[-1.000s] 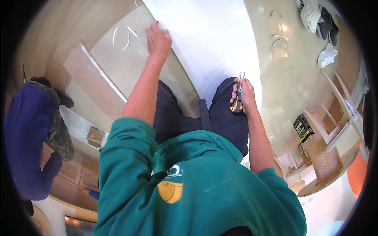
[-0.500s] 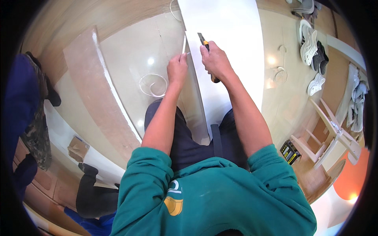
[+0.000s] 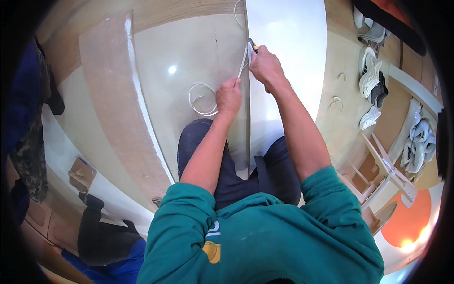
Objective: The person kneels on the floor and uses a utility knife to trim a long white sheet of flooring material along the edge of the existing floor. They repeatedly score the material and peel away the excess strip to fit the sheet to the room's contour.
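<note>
A long white board point(image 3: 293, 33) lies lengthwise in front of me, its near end between my legs. My left hand point(image 3: 229, 98) is closed on a thin white strip point(image 3: 243, 62) just left of the board's edge. The strip runs up to that edge, and its loose length curls into a loop point(image 3: 190, 98) beside my hand. My right hand point(image 3: 267, 68) is wrapped round a black and yellow utility knife point(image 3: 256, 48) above the board. The blade tip is at the board's left edge, by the strip; whether it touches cannot be made out.
Left on the floor lies a long brownish panel point(image 3: 111, 90) with a white edge. Another person's dark-clad leg point(image 3: 99, 232) is at lower left. Shoes point(image 3: 371, 78), a wooden stool frame point(image 3: 385, 170) and curled white scraps point(image 3: 336, 105) are on the right.
The knife has moved from over the board to its left edge, its blade now beside the strip. My left hand keeps hold of the strip, which now slants clear of the edge. The view has shifted.
</note>
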`<state>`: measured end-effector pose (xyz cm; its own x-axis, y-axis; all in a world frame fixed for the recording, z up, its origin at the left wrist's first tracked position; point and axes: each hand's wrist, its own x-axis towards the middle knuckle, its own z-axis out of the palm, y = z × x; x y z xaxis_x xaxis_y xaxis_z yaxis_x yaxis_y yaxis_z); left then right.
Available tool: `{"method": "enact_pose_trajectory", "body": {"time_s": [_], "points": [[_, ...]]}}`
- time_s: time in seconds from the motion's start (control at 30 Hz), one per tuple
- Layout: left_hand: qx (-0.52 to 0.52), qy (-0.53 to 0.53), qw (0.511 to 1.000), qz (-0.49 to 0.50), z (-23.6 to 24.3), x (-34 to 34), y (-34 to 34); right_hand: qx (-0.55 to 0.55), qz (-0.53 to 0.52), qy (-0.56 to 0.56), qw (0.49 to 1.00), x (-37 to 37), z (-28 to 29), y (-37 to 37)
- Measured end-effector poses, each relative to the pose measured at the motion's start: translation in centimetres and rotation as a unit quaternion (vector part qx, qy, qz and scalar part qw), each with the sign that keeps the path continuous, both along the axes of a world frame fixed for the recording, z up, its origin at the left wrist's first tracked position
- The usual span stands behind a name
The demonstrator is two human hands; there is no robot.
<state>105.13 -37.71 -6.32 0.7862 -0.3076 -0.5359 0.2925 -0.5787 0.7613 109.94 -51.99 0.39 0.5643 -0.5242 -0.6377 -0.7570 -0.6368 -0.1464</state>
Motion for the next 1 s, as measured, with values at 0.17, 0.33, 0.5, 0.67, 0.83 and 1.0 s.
{"method": "enact_pose_trajectory", "body": {"time_s": [0.17,0.33,0.5,0.67,0.83,1.0], "points": [[0.01,0.022,0.999,-0.024,0.7,0.1,-0.4,0.001,-0.016,0.033,0.999,0.8,0.1,0.0],[-0.014,0.014,1.0,-0.006,0.3,-0.3,-0.5,0.052,-0.06,0.062,0.995,2.4,0.4,-0.3],[0.014,0.013,0.999,-0.046,0.9,-1.1,-0.2,0.057,-0.085,0.04,0.994,1.6,0.3,0.1],[0.012,0.02,1.0,-0.019,0.8,-1.2,-0.2,0.03,-0.039,0.013,0.999,0.0,-0.2,0.3],[0.027,0.034,0.999,-0.028,0.9,-2.8,-0.3,0.042,-0.043,0.015,0.998,0.3,-1.0,-0.3],[0.015,0.039,0.999,-0.012,0.7,-2.6,-0.1,0.008,-0.003,0.008,1.0,-0.6,-0.5,0.3]]}}
